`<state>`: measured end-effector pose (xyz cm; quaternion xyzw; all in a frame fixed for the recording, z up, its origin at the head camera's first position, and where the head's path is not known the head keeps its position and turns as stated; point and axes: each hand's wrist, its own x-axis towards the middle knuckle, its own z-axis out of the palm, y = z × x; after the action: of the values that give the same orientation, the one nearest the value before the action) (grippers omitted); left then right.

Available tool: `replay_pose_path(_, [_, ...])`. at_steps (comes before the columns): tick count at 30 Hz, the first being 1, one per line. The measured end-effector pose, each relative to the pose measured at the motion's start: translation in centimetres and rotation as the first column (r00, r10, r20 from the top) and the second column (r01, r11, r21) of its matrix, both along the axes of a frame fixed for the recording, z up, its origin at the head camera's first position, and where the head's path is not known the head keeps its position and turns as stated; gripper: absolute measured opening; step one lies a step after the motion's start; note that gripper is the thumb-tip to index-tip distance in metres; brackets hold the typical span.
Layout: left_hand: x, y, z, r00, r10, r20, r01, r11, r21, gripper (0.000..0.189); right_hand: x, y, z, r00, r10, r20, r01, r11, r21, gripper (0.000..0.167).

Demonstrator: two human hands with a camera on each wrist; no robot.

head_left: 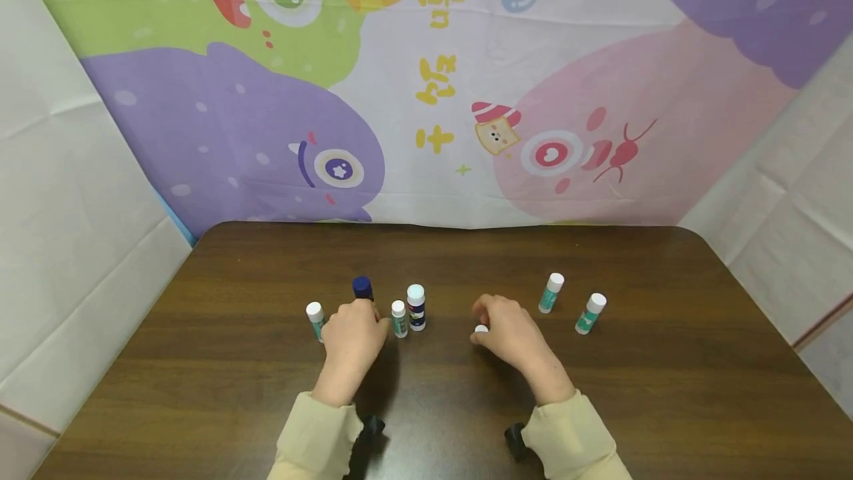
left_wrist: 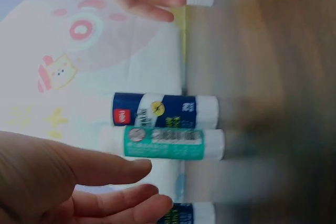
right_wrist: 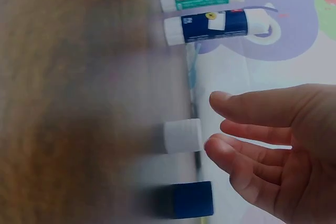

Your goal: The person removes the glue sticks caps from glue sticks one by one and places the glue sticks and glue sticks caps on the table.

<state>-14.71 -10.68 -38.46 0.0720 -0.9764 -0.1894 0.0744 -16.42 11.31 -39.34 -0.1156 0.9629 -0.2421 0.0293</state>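
In the head view my left hand [head_left: 353, 335] hovers by a navy-capped glue stick [head_left: 363, 287], partly hidden behind it. Thumb and fingers stand apart in the left wrist view, with the lower part of a navy glue stick [left_wrist: 184, 213] showing past the fingertips. Right of that hand stand a green glue stick [head_left: 400, 321] and a navy glue stick with a white cap [head_left: 416, 310]. My right hand [head_left: 509, 332] hangs over a small white cap [right_wrist: 182, 136], its relaxed fingertips just above it. Next to that cap sits a dark blue cap [right_wrist: 192, 199].
Another green glue stick [head_left: 316, 321] stands left of the left hand. Two more, a farther green glue stick [head_left: 551, 292] and a nearer green glue stick [head_left: 590, 313], stand upright to the right. A cartoon cloth [head_left: 426, 191] hangs behind the brown table [head_left: 453, 406].
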Motion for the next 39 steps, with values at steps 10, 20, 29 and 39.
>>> replay_pose_path(10, [-0.1,-0.7,0.0,0.989,0.144,-0.039,-0.14,0.986,0.09,0.046,0.1,0.1,0.7,1.0,-0.026,0.012,0.026,1.0,-0.007,0.033])
replay_pose_path(20, [-1.0,-1.2,-1.4,0.992,0.128,-0.014,-0.123,0.976,0.178,0.044,0.0,-0.1,0.6,0.999,-0.018,-0.026,0.018,1.0,-0.011,0.026])
replay_pose_path(29, [-1.4,-1.5,-2.6,0.994,0.111,-0.017,-0.103,0.963,0.249,0.037,0.0,-0.2,0.5,0.993,-0.03,-0.115,0.013,0.988,-0.152,0.016])
replay_pose_path(39, [-1.5,-1.6,-2.5,0.992,0.107,-0.072,-0.086,0.966,0.243,0.03,0.1,-0.3,0.8,0.983,-0.084,-0.16,0.023,0.936,-0.351,0.023])
